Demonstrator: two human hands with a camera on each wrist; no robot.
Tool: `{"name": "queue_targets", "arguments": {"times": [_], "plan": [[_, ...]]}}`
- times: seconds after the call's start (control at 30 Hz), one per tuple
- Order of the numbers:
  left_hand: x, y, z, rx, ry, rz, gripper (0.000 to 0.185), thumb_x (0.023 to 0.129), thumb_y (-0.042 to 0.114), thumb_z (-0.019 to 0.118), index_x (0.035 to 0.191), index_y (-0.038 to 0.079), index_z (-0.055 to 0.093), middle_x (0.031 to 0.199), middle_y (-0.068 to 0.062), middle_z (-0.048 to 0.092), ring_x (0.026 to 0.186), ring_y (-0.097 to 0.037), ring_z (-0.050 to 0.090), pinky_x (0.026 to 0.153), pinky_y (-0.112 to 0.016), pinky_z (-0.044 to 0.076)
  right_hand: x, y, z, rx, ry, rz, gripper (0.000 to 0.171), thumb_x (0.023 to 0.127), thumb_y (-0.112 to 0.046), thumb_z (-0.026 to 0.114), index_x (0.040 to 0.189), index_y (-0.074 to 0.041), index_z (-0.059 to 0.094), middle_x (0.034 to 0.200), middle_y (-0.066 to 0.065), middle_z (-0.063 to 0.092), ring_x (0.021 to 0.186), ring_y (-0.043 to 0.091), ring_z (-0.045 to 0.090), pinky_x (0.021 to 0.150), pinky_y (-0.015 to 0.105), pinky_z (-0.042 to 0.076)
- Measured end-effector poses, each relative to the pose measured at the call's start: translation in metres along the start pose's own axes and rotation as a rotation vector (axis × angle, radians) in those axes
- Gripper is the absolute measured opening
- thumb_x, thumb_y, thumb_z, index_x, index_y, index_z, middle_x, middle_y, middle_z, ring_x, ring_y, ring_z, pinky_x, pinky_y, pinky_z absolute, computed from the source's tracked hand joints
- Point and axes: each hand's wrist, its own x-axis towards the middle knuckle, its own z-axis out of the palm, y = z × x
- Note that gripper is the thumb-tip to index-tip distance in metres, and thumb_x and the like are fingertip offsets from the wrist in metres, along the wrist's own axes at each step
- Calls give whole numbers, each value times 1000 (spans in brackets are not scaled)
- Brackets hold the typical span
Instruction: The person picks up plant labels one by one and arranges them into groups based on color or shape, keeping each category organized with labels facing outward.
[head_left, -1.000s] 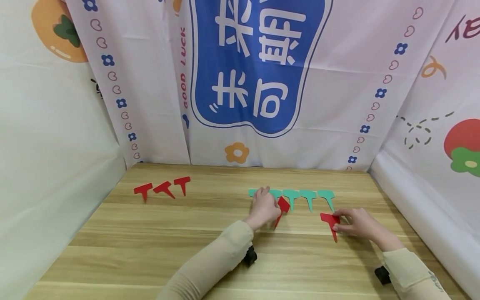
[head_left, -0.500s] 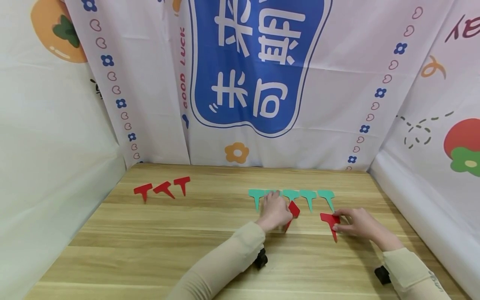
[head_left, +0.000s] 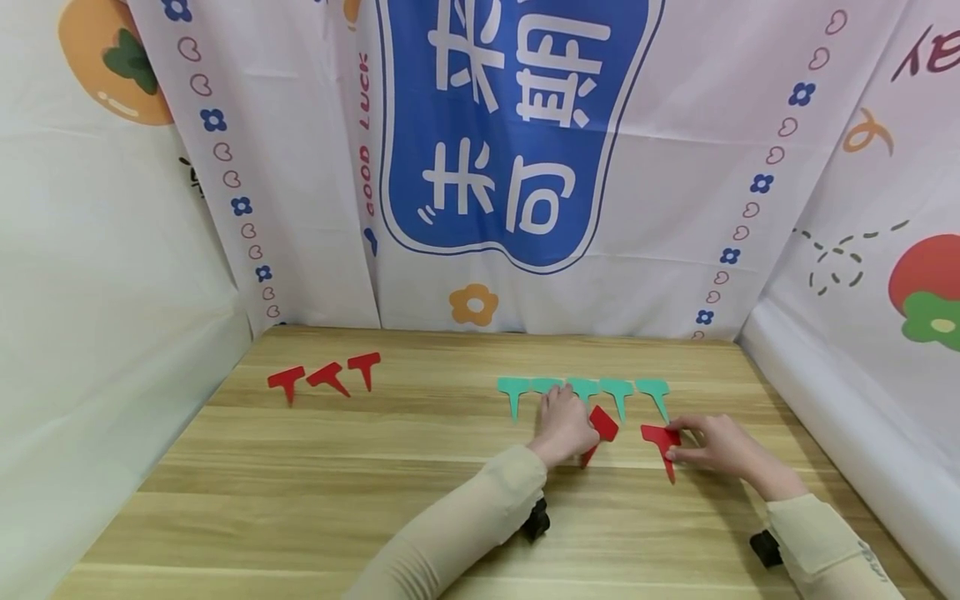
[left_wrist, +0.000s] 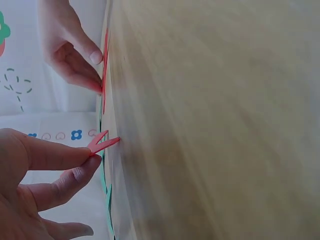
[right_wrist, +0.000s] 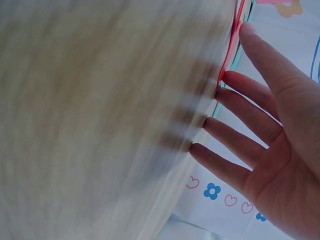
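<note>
Rightward since earlier went the left hand (head_left: 564, 423), pinching a red tag (head_left: 600, 429) near the green row (head_left: 583, 390); right hand (head_left: 712, 446) presses flat fingers on another red tag (head_left: 662, 442), steadying it on the surface (head_left: 300, 483).

Head high; wrists close, sharing table (head_left: 375, 467)

Light wood-grain tabletop (head_left: 300, 500). White printed fabric backdrop (head_left: 675, 167) on three sides: blue panel with white characters (head_left: 517, 125), small flowers, hearts, orange fruit print (head_left: 105, 58). Even, soft light.
</note>
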Motion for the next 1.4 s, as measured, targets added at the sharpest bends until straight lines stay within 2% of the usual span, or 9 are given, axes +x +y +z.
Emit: {"name": "queue_targets", "arguments": {"times": [0.3,0.67,1.07,1.4], "plan": [[-1,9,6,39,-17,-26,31,76,16,67,49,12,54,147,-11,40,140,-31,24,116,-52,17,0,0,0,2,-11,5,42,76,-38,76,105,-8,70,103,11,72,97,33,66,83,49,52],[-3,19,14,66,-2,-126,31,79,28,68,54,14,54,148,-12,36,140,-32,24,116,-48,18,1,0,1,4,-12,4,43,76,-40,76,105,-9,70,103,10,72,97,32,66,83,49,52],[-4,30,20,71,7,-157,34,78,30,68,52,14,54,146,-12,37,140,-32,24,116,-48,19,1,0,1,10,-10,11,43,76,-40,77,105,-9,70,102,10,72,96,31,66,83,49,52],[-4,38,22,112,-5,-186,34,79,34,68,55,16,54,142,-10,40,138,-31,26,115,-50,19,1,0,2,4,-8,7,42,76,-39,77,104,-9,70,102,11,72,96,32,66,82,49,52]]}}
